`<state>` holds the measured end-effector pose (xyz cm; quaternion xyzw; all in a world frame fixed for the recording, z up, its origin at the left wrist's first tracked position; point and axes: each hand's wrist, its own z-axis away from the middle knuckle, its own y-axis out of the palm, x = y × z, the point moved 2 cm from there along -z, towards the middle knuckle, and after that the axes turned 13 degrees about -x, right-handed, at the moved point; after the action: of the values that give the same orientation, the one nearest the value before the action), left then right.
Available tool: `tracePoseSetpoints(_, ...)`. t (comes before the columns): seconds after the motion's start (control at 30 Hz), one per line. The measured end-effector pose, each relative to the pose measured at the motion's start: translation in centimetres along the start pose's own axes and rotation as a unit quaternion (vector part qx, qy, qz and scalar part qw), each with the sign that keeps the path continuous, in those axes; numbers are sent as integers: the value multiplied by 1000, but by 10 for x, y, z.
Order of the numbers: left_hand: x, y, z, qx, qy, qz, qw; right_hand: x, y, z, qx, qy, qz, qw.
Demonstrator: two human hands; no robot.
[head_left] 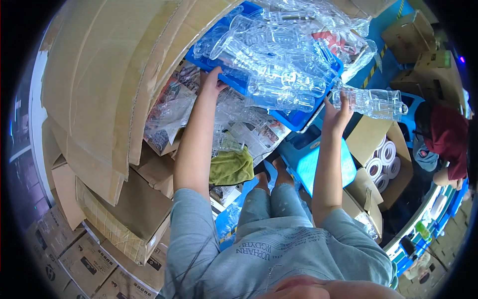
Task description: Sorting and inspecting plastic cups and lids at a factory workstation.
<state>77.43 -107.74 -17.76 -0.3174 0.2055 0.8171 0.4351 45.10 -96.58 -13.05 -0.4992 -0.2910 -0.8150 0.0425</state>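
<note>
Both hands grip a blue plastic crate (pixel 294 118) heaped with clear plastic bottles (pixel 279 74) and lifted in front of the person. The left hand (pixel 213 82) is closed on the crate's left edge, fingers curled under the rim. The right hand (pixel 336 115) clasps the crate's right corner, and just right of the crate one more clear bottle (pixel 371 102) sticks out sideways beside that hand; whether the fingers also pinch it cannot be told. Left of the crate stand large folded cardboard sheets (pixel 104 84). Below the crate lie crumpled clear wrapping (pixel 172 112), a green cloth (pixel 231 167) and a blue stool (pixel 308 159). Right of the crate and lower, an open carton holds white tape rolls (pixel 386 157), and a person in a dark red top (pixel 448 134) crouches beyond it.
</note>
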Motion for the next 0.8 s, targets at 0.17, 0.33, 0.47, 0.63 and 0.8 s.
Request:
tracePoseSetpoints(0.17, 9, -2, 22, -17, 50, 48, 997, 12, 1, 6, 18, -38, 57, 997)
tracePoseSetpoints(0.33, 29, -46, 45, -74, 40, 64, 994, 18, 0, 28, 33, 0, 12, 999)
tracePoseSetpoints(0.47, 29, -61, 77, -81, 49, 78, 992, 14, -20, 19, 129, -172, 181, 960)
tracePoseSetpoints(0.63, 33, -120, 103, -153, 19, 93, 984, 10, 13, 73, 120, 4, 62, 991)
tracePoseSetpoints(0.8, 51, -184, 112, -173, 11, 194, 966, 2, 30, 116, 154, 13, 134, 979)
